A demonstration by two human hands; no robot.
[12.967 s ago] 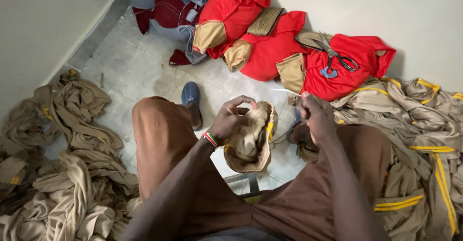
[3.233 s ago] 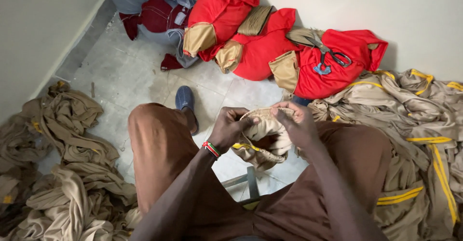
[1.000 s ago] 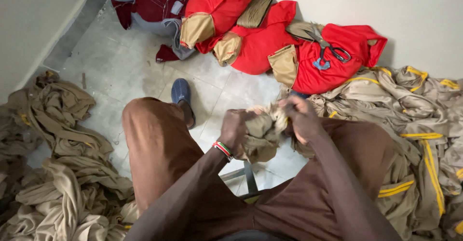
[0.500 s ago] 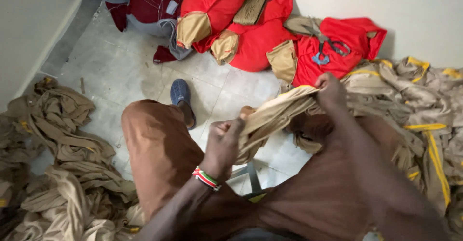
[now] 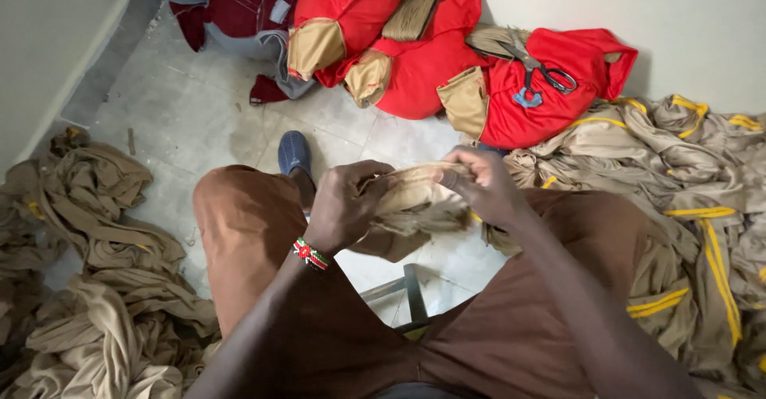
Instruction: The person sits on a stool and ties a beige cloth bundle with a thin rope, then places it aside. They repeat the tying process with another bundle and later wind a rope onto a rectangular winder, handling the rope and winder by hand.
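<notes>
The left hand and right hand both pinch a bunched khaki garment above the lap, fingers closed on its folded edge. Beyond it, scissors lie on red garments against the wall; what seems khaki clothing heaps the floor's left edge.

Both forearms come up from the bottom of the frame and meet mid-frame over the knees, left hand curled into a fist-like grip with a beaded band on the wrist, right hand pinching with bent fingers.
</notes>
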